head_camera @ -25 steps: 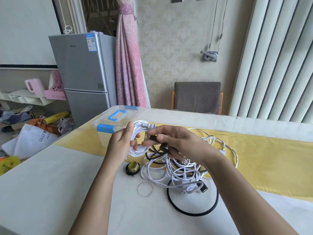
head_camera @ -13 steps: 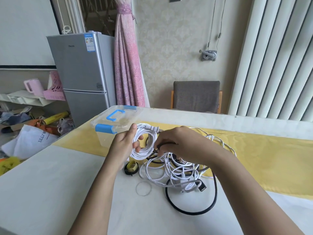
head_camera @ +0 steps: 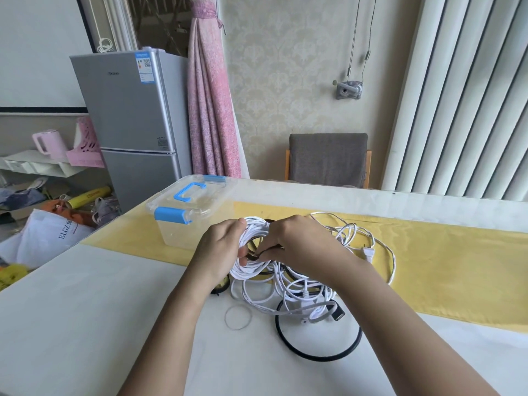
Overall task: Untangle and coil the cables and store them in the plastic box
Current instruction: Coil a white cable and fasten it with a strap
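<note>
My left hand [head_camera: 218,250] grips a coil of white cable [head_camera: 251,232], held upright above the table. My right hand [head_camera: 297,244] pinches a thin dark strap or cable against the coil's right side. Below the hands lies a tangle of white cables [head_camera: 288,292] with a white plug [head_camera: 368,253] to the right. A black cable [head_camera: 317,354] loops out of the tangle toward me and ends in a black connector [head_camera: 337,315]. The clear plastic box [head_camera: 194,218], lid shut with blue latches and handle, stands to the left of the hands.
A rubber band [head_camera: 238,316] and a small yellow-black roll [head_camera: 221,287] lie on the white table [head_camera: 85,310] near the tangle. A yellow runner [head_camera: 445,258] crosses the table. A grey chair [head_camera: 328,160] stands behind; a fridge [head_camera: 134,121] stands far left.
My right hand has moved left onto the coil, bringing the dark strap against it. The white coil is now held tighter between both hands.
</note>
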